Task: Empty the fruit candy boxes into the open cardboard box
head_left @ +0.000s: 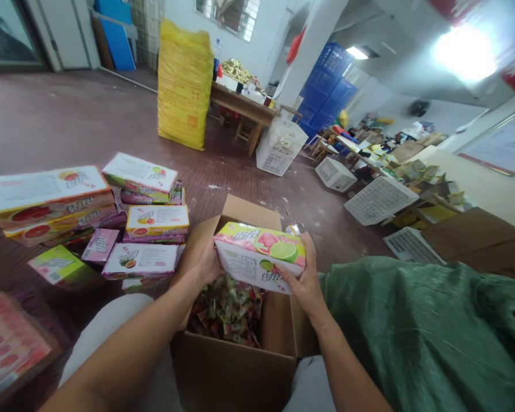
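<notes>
A pink and green printed candy box [257,256] with a lime picture is held with both hands above an open cardboard carton [236,366]. My left hand [206,262] grips its left end and my right hand [305,274] wraps its right end. The carton is filled with small wrapped candies [225,312] in red and green. It stands on the floor between my knees.
Several similar printed boxes [143,223] lie piled on the floor at the left. A green sack [420,332] lies at the right. Farther off stand a tall yellow bag [184,86], a wooden table [244,109], white plastic baskets [281,146] and blue crates [326,91].
</notes>
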A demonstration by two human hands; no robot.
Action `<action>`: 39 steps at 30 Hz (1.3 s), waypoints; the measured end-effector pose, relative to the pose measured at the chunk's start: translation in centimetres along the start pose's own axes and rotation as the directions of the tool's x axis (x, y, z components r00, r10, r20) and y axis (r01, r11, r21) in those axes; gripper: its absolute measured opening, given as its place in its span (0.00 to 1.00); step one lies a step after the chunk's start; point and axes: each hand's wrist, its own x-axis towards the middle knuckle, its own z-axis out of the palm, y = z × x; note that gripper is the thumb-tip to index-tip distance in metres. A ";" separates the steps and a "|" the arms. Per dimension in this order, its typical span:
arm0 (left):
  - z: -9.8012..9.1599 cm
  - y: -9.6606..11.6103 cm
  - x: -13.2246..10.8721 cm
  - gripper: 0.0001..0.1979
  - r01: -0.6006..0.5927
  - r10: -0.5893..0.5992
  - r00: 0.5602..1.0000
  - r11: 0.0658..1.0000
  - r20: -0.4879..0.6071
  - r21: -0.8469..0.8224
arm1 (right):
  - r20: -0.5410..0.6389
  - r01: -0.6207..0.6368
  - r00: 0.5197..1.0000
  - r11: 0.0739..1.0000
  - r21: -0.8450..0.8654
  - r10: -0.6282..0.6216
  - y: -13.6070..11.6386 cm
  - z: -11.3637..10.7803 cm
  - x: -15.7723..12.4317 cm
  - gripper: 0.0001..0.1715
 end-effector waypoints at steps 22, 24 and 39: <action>-1.2 4.1 -2.5 0.27 -0.298 0.281 0.951 0.946 0.131 0.131 | 0.610 -0.837 0.467 0.098 0.539 0.640 4.8 4.5 -4.5 0.38; -1.1 4.2 -2.5 0.26 -0.282 0.271 0.958 0.952 0.096 0.123 | 0.592 -0.836 0.463 0.104 0.538 0.659 6.0 4.8 -4.6 0.34; -0.8 5.4 -2.9 0.12 -0.212 0.193 0.909 0.977 -0.368 -0.012 | 0.354 -0.802 0.576 0.424 0.421 0.737 10.9 5.9 -1.5 0.50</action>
